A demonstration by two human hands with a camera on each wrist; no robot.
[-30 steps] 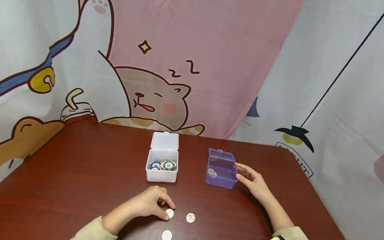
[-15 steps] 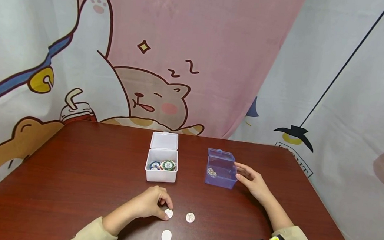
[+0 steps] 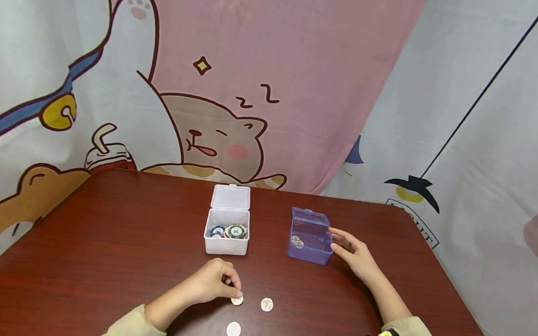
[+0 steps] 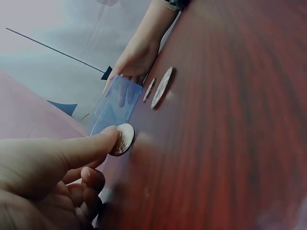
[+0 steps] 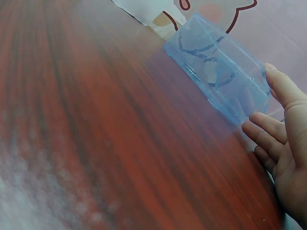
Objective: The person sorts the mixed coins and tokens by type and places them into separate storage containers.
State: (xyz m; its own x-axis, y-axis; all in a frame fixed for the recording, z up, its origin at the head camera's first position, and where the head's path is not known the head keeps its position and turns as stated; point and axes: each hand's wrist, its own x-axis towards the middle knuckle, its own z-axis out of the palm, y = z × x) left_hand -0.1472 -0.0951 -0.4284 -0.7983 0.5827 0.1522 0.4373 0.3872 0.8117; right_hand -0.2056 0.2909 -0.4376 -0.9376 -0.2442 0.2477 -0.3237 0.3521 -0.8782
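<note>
My left hand (image 3: 216, 283) pinches a silver coin (image 4: 124, 140) between thumb and fingers, close over the table; the coin stands tilted in the left wrist view. Two more coins lie flat on the wood, one to the right of that hand (image 3: 266, 305) and a whiter-looking coin (image 3: 233, 330) nearer the front. My right hand (image 3: 356, 255) rests its fingertips along the right side of a translucent blue box (image 5: 216, 72), fingers fairly straight. The box's lid is up, and a few coins (image 3: 297, 241) sit inside at the left.
Left of the blue box stands a white box (image 3: 226, 246) with its lid up, holding several poker chips (image 3: 236, 232). Both stand on a brown wooden table (image 3: 118, 241). A cartoon-printed curtain (image 3: 303, 87) hangs behind the table's far edge.
My left thumb has moved to the right over the coin, which now shows less of its face, tilted in the pinch. The right hand and both boxes have stayed put.
</note>
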